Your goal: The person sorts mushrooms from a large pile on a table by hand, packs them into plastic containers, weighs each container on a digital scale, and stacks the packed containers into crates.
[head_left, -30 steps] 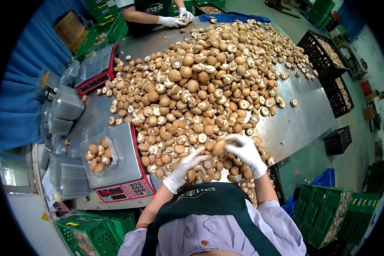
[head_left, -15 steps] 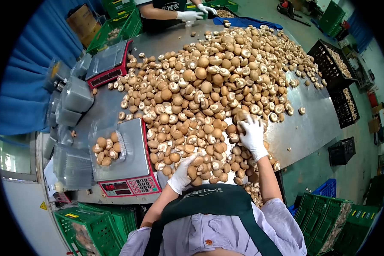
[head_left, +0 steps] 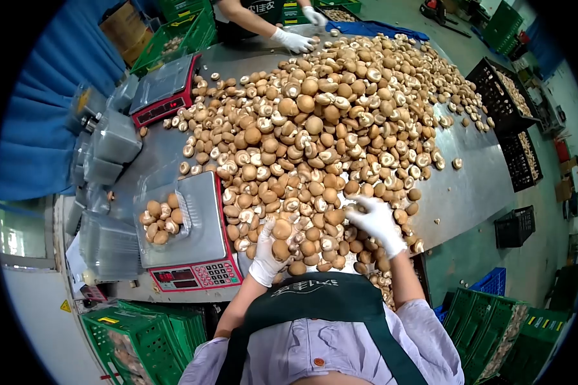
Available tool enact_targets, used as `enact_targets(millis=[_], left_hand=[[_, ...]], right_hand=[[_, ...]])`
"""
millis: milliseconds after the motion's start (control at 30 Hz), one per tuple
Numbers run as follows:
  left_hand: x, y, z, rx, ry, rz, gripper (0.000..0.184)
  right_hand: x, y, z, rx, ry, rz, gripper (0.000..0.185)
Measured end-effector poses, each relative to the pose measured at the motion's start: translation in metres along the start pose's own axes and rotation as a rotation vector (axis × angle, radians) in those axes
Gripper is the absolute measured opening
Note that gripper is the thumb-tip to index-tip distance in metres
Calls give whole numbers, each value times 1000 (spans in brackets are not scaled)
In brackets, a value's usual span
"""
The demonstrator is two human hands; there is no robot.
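Brown-capped mushrooms (head_left: 315,125) lie in a big heap over the metal table. My left hand (head_left: 263,260), in a white glove, is at the heap's near edge, its fingers curled round a couple of mushrooms (head_left: 280,249). To its right, my gloved right hand (head_left: 377,221) reaches over the pile with fingers apart and holds nothing that I can see. On the left, a clear plastic box (head_left: 185,215) with several mushrooms in it rests on the red-framed scale (head_left: 205,237).
A second scale (head_left: 164,90) stands farther back. Clear plastic boxes (head_left: 109,247) are stacked at the left edge. Across the table another person's gloved hand (head_left: 293,41) touches the heap. Green crates (head_left: 135,340) and black crates (head_left: 504,96) flank the table (head_left: 475,186).
My right hand has drawn back slightly toward me and its fingers have spread. My left hand has turned up, with mushrooms in it. The other person's hand has moved nearer the heap.
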State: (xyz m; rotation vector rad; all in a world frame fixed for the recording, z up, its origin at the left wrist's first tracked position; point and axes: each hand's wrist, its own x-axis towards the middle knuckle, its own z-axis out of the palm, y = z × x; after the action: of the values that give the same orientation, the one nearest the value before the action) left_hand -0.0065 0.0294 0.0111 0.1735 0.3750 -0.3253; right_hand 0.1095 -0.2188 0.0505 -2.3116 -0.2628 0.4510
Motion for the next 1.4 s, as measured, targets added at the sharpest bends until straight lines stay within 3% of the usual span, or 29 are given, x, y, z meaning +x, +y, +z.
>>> enact_targets(millis=[67,133,200,233,267,300,333,400,467,533,600,667,733,867,967,1067,1133,1200,1267,1333,1400], left_hand=[[2,-3,1,5,13,2,59],[4,-5,-3,33,83,30,62],[-2,-6,-3,-41,82,2,63],[-2,-7,1,-66,52,-11,63],[-1,-8,3,-92,20,-26,63],[1,-8,-10,-159,-120,-81,64],[2,-12,-2,-165,-115,-85,64],[4,-20,15,-183,-24,-85,65],[8,-20,-14,-254,-145,-95,61],[5,-20,7,-80,110,9,56],[1,-16,-7,-53,126,33,54],[0,-13,-16,-21,141,58,53],[-1,-9,-17,-20,120,74,63],[-1,-10,-19,-19,-19,81,65],[-6,-12,-2,138,-3,85,67],[-4,-13,6,175,-34,-37,73],[-1,-19,15,86,-221,-96,69],[3,-18,0,34,-309,-169,71],[8,-18,-8,-74,-256,-148,70],[4,-13,-5,-153,-372,-183,65],[3,-11,-14,-14,-252,-95,62]], right_hand=[[-3,6,50,-230,-44,-165,48],[5,14,61,26,23,-210,42],[10,20,43,446,-91,19,37],[9,24,37,388,-28,54,34],[5,24,33,594,-77,125,33],[1,18,30,578,-48,62,33],[-7,9,26,559,-19,5,34],[-26,-25,15,336,-123,-192,38],[-32,-29,22,468,-305,-191,43],[-20,-22,37,214,-96,-67,41],[-4,-18,49,-278,-47,-73,46],[2,-19,75,-424,-16,-116,50],[9,-23,83,-425,-4,-108,49],[16,-19,67,-212,-73,33,53],[13,-7,49,227,-23,78,54],[2,-9,36,652,33,76,31],[-11,-20,30,404,19,-140,21],[-21,-26,24,385,-201,-183,15],[-16,-15,29,307,-35,-143,16],[-11,-12,30,252,77,7,22],[-8,-7,34,234,23,15,24]])
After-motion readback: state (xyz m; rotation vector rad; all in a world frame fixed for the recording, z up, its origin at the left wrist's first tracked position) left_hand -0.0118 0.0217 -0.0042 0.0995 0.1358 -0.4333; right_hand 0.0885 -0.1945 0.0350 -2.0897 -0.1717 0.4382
